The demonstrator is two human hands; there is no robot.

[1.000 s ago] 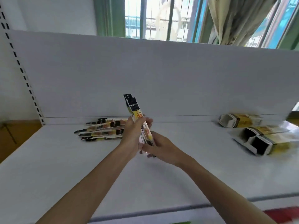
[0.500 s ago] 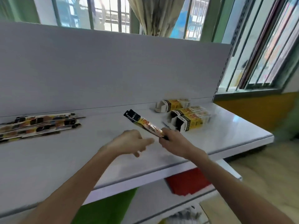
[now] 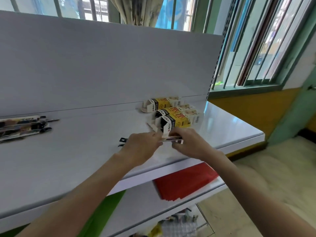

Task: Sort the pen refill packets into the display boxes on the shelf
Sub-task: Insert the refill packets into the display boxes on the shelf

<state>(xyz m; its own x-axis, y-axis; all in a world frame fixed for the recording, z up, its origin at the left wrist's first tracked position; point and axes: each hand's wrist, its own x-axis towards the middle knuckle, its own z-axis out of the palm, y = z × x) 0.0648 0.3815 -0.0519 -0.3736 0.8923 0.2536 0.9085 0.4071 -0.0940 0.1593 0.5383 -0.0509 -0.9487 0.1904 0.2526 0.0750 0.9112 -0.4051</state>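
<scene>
My left hand [image 3: 142, 147] and right hand [image 3: 189, 144] both grip one refill packet [image 3: 171, 139], held level at the open mouth of the nearest of three display boxes [image 3: 181, 119] lying on the shelf [image 3: 68, 159]; loose packets [image 3: 22, 127], too blurred to count, lie far left.

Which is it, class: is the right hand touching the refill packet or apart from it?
Touching. In the head view the right hand pinches the end of the refill packet, with no gap showing.
</scene>
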